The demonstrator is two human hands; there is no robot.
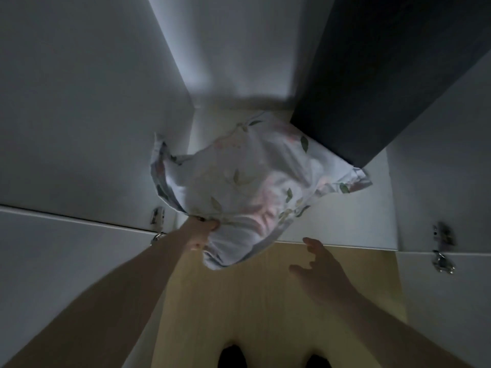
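A white pillow (255,187) in a case printed with green leaves and pink flowers lies half on the bottom shelf of an open white wardrobe, its near end hanging over the shelf's front edge. My left hand (200,233) grips the pillow's near left corner, fingers curled into the fabric. My right hand (322,269) hovers to the right and slightly nearer than the pillow, fingers spread and relaxed, touching nothing.
A dark grey panel or box (372,88) stands in the wardrobe at the right, against the pillow's far corner. White wardrobe doors (66,248) stand open on both sides, with metal hinges (442,245). Pale wood floor (265,301) lies below, dark feet at the bottom.
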